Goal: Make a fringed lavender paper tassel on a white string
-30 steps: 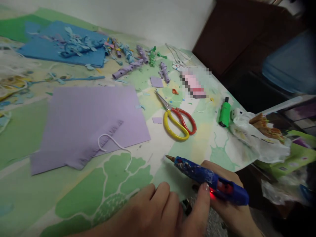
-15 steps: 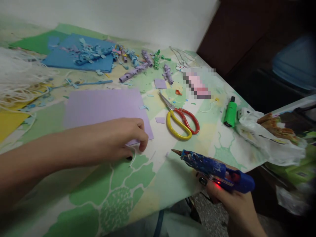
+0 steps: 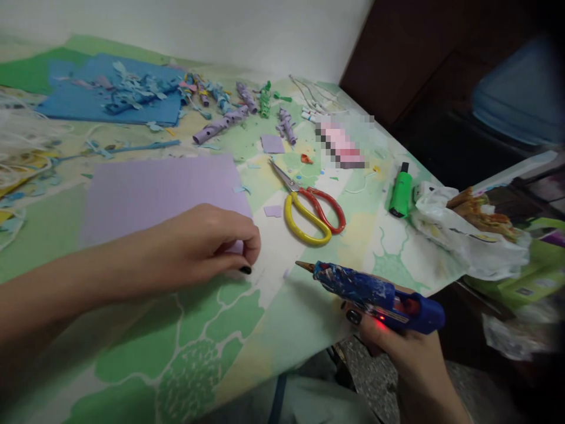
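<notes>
My right hand (image 3: 392,341) is wrapped round a blue hot glue gun (image 3: 366,288) with a glue-smeared front and a lit red light. The gun's metal nozzle points left, over the table. My left hand (image 3: 220,241) hovers at the near right corner of a purple foam sheet (image 3: 159,188), thumb and fingertips pinched together. What they hold, if anything, is too small to make out. Beyond the nozzle lie scissors (image 3: 291,186) with one yellow and one red handle loop. Small purple squares (image 3: 272,144) rest beside them.
Rolled foam pieces (image 3: 220,125) and blue sheets heaped with scraps (image 3: 176,115) lie at the back. White string (image 3: 17,132) is bundled at left. At right are a green glue or marker-like bottle (image 3: 401,193) and a plastic bag with food (image 3: 463,235).
My left thumb and fingers have come closer together, near the foam sheet's corner. The view has shifted slightly right; my right hand still holds the glue gun.
</notes>
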### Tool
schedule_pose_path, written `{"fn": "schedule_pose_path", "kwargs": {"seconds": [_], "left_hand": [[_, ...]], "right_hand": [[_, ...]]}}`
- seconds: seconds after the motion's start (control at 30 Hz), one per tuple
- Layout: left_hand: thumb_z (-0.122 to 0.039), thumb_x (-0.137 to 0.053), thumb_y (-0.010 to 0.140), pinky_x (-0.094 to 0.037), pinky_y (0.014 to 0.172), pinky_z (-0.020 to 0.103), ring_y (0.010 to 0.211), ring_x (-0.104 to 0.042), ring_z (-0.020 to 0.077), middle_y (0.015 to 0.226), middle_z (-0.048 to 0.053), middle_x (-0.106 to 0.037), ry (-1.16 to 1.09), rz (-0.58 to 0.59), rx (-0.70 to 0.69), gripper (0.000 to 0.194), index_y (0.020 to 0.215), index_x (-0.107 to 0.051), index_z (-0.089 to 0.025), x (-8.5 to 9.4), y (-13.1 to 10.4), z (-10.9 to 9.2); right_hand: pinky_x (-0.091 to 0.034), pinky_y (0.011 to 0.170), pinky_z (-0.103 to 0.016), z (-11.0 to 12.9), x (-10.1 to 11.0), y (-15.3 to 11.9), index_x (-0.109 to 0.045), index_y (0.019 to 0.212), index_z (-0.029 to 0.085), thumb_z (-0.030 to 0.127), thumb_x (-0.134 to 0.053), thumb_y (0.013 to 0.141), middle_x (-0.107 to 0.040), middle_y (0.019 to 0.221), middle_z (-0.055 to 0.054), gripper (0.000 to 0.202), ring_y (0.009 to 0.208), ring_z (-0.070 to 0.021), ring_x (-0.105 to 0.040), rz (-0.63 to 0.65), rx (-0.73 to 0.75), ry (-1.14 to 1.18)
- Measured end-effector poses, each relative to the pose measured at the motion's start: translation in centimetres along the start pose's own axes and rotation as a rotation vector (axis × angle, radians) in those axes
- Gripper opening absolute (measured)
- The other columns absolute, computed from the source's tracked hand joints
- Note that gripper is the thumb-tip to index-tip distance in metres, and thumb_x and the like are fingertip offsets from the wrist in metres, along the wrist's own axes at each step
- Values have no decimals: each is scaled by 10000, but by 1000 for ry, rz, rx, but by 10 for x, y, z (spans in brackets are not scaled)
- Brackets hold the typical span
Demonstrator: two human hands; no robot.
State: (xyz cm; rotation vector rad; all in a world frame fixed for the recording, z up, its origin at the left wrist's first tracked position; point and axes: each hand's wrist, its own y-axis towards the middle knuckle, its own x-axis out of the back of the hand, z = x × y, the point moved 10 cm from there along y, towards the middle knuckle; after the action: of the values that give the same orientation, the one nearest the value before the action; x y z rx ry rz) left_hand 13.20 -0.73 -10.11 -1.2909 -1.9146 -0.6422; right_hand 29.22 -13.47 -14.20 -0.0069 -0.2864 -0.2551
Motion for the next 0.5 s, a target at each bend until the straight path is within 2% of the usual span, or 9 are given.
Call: {"fn": "schedule_pose_path", "kwargs": {"seconds": [0.1,0.17,0.3,0.5], "left_hand": [[-165,-526,813,-353,505,197,511,-481,87,622,-51,-588,-49,-143,17,139,718,-613,-214,0,6,-6],[-150,-522,822,-373,540,202,550,-514,88,671,-41,-617,-58,-185,4,146,736,-624,-207,-6,9,-8],[-133,-507,857,-423,636,217,680,-589,107,763,-11,-647,-51,-179,-32,192,731,-638,-194,-21,12,-6],[-143,-539,866,-453,672,223,718,-612,112,830,-2,-663,-50,-167,-55,185,771,-682,-212,-19,6,-3]], "right_hand": [[-276,376,-223,-1,-1,1,-481,605,189,256,-681,773,-454,505,43,270,403,-72,-362,3,-39,28],[-298,380,-220,0,-5,3,-507,620,182,228,-665,774,-489,554,31,226,414,-70,-383,43,-55,21],[-321,389,-214,-1,-12,5,-561,684,176,214,-638,787,-513,592,26,134,422,-69,-406,143,-79,5],[-320,417,-220,-2,-17,6,-589,725,162,172,-601,779,-533,617,16,56,446,-73,-419,214,-115,-23]]}}
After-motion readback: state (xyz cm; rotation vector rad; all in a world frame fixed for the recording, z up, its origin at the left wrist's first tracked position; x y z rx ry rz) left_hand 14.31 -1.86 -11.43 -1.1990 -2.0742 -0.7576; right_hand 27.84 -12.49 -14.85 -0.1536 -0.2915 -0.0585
